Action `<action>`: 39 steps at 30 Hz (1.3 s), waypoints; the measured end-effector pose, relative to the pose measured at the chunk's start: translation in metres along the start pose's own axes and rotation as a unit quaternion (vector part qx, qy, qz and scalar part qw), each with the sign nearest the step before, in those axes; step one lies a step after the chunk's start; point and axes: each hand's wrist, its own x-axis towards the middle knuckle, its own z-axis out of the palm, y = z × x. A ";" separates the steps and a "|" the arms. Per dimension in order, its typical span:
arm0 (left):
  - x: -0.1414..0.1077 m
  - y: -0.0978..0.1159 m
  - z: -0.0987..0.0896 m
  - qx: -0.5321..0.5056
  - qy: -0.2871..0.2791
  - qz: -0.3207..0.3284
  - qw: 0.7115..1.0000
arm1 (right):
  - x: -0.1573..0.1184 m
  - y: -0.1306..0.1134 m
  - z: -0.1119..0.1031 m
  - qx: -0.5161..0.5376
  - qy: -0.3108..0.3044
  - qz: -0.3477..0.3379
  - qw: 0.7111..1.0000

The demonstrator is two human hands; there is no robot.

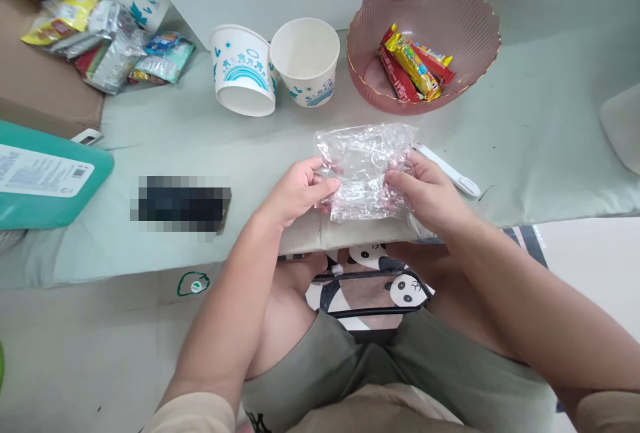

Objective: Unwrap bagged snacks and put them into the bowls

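Observation:
A crinkled clear plastic bag (367,153) is stretched between my two hands over the table's front edge. My left hand (306,191) pinches its left side, thumb on top. On the other side, my right hand (425,186) grips it with the thumb pressed over the plastic. The bag looks see-through, with no contents that I can make out. Just beyond my right fingers lies a white, slim-handled tool (450,171), its far end hidden by the hand. Behind the bag stands a pink ribbed bowl (365,79) with several red and yellow wrapped snacks (413,66) in it.
Two white paper tubs (306,53) with blue prints stand at the back, the left one tipped. A blurred-out dark phone-like object (183,205) lies at left. Further left are a teal bottle (50,176), a cardboard box (45,73) and bagged snacks (115,46). A whitish container (623,126) borders the right.

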 end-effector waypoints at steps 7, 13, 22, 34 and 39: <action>0.001 0.006 0.000 -0.055 0.073 0.060 0.994 | 0.003 0.000 0.002 0.084 0.005 -0.004 0.996; 0.005 0.002 -0.005 -0.050 0.077 0.051 0.994 | 0.002 0.001 -0.003 0.030 -0.017 -0.005 0.999; 0.004 -0.002 -0.001 -0.013 0.078 0.092 0.993 | 0.001 -0.003 0.000 0.016 -0.108 0.031 0.994; 0.011 -0.013 0.016 0.297 0.132 0.250 0.912 | -0.003 -0.010 0.002 0.008 -0.282 0.122 0.952; 0.012 -0.012 0.020 0.332 0.125 0.263 0.897 | -0.002 -0.007 0.003 -0.027 -0.339 0.145 0.929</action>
